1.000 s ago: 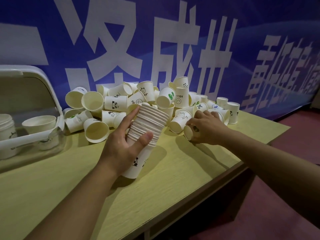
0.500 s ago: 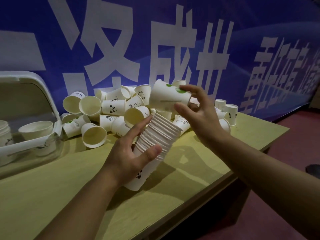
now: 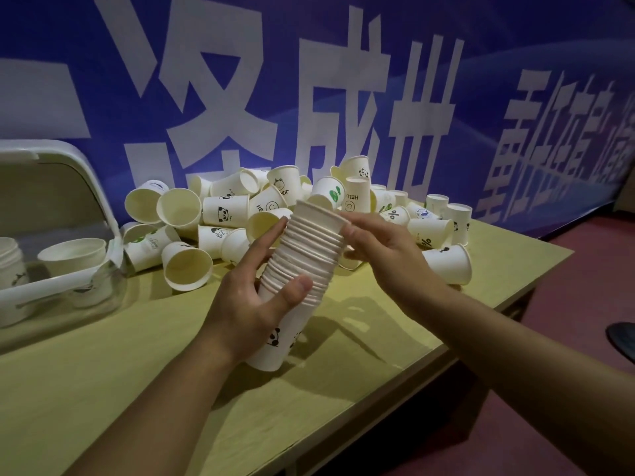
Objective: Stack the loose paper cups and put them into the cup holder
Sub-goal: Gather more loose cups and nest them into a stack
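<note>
A tall stack of nested paper cups (image 3: 302,269) is held tilted above the yellow-green table (image 3: 360,372), its open end leaning up and to the right, with a panda print visible near its base. The stack is gripped around its middle by the left hand (image 3: 251,304), the thumb laid across the front and the fingers wrapped behind. The upper rims are pinched from the right side by the right hand (image 3: 385,255), thumb and fingertips curled against the topmost cups.

Behind the hands, a heap of loose paper cups (image 3: 223,214) is spread along the back of the table, most lying on their sides, a few standing upside down at the right end. At the left edge a white-framed, clear cup holder (image 3: 86,187) is seen with its lid raised; a few cups appear to sit inside it, though the clear wall blurs the detail. A blue banner (image 3: 343,80) with large white characters is hung behind the table.
</note>
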`<state>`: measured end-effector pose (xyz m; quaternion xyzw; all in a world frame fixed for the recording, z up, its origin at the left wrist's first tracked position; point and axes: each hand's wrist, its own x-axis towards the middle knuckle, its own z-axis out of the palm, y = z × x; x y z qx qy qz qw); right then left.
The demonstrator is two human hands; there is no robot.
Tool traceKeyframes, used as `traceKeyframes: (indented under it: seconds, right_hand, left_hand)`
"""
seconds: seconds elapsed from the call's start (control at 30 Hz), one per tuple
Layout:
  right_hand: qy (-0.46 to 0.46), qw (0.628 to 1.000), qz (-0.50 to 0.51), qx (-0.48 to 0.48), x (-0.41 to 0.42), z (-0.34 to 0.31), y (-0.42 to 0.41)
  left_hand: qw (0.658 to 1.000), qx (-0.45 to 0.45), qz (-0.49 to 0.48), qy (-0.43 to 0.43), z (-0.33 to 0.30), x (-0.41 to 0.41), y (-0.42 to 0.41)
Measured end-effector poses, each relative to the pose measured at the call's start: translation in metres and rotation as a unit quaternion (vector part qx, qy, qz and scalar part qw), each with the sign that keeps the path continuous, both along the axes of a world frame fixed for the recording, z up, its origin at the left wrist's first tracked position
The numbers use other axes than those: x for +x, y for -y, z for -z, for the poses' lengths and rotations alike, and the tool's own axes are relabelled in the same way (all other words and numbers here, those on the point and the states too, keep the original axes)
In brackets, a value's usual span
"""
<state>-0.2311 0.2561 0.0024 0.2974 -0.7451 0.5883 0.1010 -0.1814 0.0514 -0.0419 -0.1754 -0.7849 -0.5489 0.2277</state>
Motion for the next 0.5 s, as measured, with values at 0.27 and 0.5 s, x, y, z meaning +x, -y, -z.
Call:
traceKeyframes:
  seconds: [0.27,0.5]
  right_hand:
    - [-0.080,0.970,0.043,0.224,-0.002,0.005,-0.044]
    - [-0.100,0.785,0.191,0.581,-0.031,0.001,-0.096]
  left_hand:
    - [1.000,-0.019,0.002,-0.005,-0.001,0.002,-0.004]
    - [1.000,-0.019,-0.002,-0.003,-0.001,0.002,-0.006]
